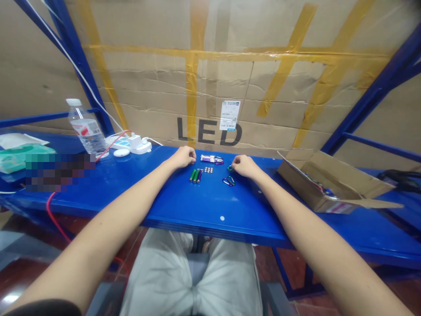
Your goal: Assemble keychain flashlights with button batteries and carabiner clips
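Observation:
My right hand (242, 166) pinches a small green carabiner (230, 167) at the table's surface. Just below it lie two more carabiners (229, 181), purple and green, overlapping. My left hand (184, 157) rests on the table with its fingers curled in, and nothing shows in them. Beside it stand or lie several short metal tubes (196, 176), green and purple, in a row. Small round copper-coloured pieces (208, 170) are grouped between the hands. Behind them, silver and purple tubes (211, 159) lie side by side with carabiners at their right end.
An open cardboard box (335, 186) with small items inside stands at the right. To the left are a water bottle (86, 131), a power strip (140, 145), a white round disc (121, 152) and a green tissue pack (15, 159). A large carton (158, 96) backs the blue table (197, 206).

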A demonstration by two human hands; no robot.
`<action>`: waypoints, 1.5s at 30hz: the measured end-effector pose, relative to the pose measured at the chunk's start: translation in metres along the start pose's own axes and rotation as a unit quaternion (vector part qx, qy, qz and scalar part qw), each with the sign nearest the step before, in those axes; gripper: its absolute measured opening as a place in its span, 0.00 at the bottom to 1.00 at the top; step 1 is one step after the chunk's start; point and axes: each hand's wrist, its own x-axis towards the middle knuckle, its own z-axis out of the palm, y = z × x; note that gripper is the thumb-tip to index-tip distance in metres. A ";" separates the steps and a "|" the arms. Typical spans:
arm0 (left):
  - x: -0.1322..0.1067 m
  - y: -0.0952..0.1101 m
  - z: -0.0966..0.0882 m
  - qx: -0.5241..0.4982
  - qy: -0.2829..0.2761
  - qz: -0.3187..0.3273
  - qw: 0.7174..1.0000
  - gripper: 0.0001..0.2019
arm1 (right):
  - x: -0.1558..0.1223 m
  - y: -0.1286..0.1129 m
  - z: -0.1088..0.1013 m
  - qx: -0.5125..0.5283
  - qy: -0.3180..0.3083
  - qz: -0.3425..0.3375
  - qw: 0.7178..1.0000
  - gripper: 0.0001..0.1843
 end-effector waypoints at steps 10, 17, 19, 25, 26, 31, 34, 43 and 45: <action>0.000 0.000 -0.003 0.029 -0.048 -0.057 0.997 0.06 | 0.002 0.002 0.003 -0.026 -0.029 0.005 0.999 0.02; -0.004 0.003 -0.012 -0.008 -0.106 -0.063 0.992 0.02 | -0.001 -0.002 -0.002 -0.059 -0.045 0.020 0.997 0.02; -0.004 0.002 -0.014 -0.012 -0.121 -0.067 0.990 0.02 | -0.001 -0.002 -0.003 -0.064 -0.045 0.024 0.997 0.02; -0.003 0.000 -0.016 -0.015 -0.121 -0.052 0.991 0.02 | -0.001 -0.001 -0.003 -0.053 -0.039 0.025 0.998 0.01; -0.003 0.001 -0.017 -0.013 -0.125 -0.043 0.991 0.03 | -0.002 -0.002 -0.003 -0.051 -0.043 0.027 0.997 0.01; -0.003 0.005 -0.018 -0.006 -0.168 -0.015 0.986 0.05 | -0.001 -0.003 -0.005 -0.067 -0.069 0.042 0.995 0.03; -0.003 0.006 -0.018 0.000 -0.184 -0.012 0.983 0.07 | -0.001 -0.003 -0.005 -0.074 -0.073 0.045 0.994 0.05; -0.002 0.005 -0.018 0.018 -0.218 0.006 0.976 0.07 | -0.001 -0.002 -0.004 -0.072 -0.073 0.038 0.994 0.06; -0.002 0.005 -0.018 0.021 -0.221 0.007 0.975 0.07 | -0.001 -0.002 -0.005 -0.070 -0.073 0.038 0.994 0.06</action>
